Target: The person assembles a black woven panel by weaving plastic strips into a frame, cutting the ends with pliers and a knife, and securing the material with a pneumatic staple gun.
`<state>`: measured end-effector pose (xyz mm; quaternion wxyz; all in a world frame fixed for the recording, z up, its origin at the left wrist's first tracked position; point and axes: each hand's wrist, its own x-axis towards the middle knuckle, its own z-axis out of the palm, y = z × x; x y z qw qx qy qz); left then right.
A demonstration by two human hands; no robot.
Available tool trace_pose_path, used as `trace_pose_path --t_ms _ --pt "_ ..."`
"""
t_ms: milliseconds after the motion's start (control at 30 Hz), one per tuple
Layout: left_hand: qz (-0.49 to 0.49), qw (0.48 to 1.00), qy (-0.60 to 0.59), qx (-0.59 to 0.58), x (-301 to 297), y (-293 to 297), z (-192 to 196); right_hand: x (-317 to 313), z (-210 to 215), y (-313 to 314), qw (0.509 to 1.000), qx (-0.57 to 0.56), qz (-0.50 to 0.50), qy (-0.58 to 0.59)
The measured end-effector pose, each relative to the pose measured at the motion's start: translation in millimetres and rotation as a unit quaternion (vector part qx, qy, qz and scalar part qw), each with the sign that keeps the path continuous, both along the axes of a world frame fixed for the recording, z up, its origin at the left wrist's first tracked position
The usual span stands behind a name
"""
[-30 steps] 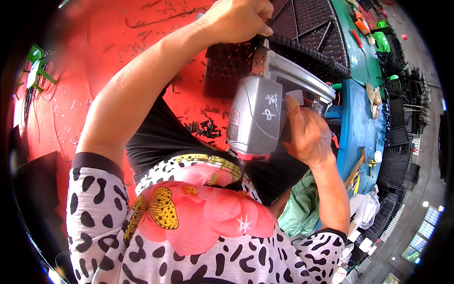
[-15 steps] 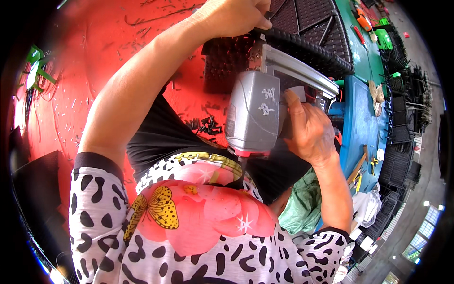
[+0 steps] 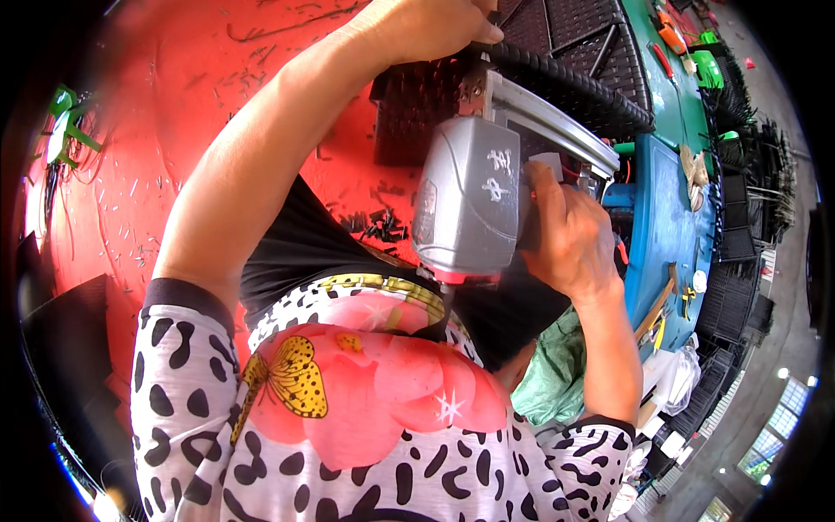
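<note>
- Silver-grey nail gun [image 3: 470,196], smooth and rounded, white-scrawled, red underneath.
- Right hand [image 3: 570,235] wrapped round it.
- Left hand [image 3: 430,28] at glossy black wickerwork [image 3: 570,56]; can't tell its grip.

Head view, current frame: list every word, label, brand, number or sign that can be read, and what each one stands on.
Grey tool held by the right hand: two large, pale handwritten characters on its casing; clear, but not copied out here.
Same casing, left edge: a darker mark, too blurred to read.
Shirt: butterfly, flower and spot print; no lettering I can make out.
</note>
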<state>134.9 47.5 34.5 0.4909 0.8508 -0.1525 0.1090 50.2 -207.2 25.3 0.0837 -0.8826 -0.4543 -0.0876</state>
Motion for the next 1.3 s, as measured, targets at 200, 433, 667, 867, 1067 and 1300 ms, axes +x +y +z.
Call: trace_pose_path --t_ms 200,433,667,867,1067,1300 --pt "0.009 0.999 -0.026 0.026 4.6 -2.3 -3.5 1.3 -3.7 -4.1 0.999 0.008 0.007 -0.043" --pt "0.016 0.998 -0.018 0.060 2.4 -1.0 0.8 -20.7 3.0 -42.4 0.988 0.092 -0.118 0.044" --pt "0.023 0.996 -0.003 0.082 0.4 1.4 1.0 -8.1 16.3 -99.1 0.913 0.131 -0.380 0.060" --pt "0.018 0.995 0.018 0.094 -1.7 -7.6 9.0 35.7 19.5 -187.6 0.847 0.132 -0.509 0.076" --pt "0.017 0.990 0.034 0.135 -13.3 1.7 3.3 102.2 -22.9 -255.4 0.794 0.034 -0.590 0.145" --pt "-0.030 0.994 0.056 0.092 -18.1 4.1 1.3 110.0 -38.3 -251.6 0.718 -0.027 -0.684 0.129"
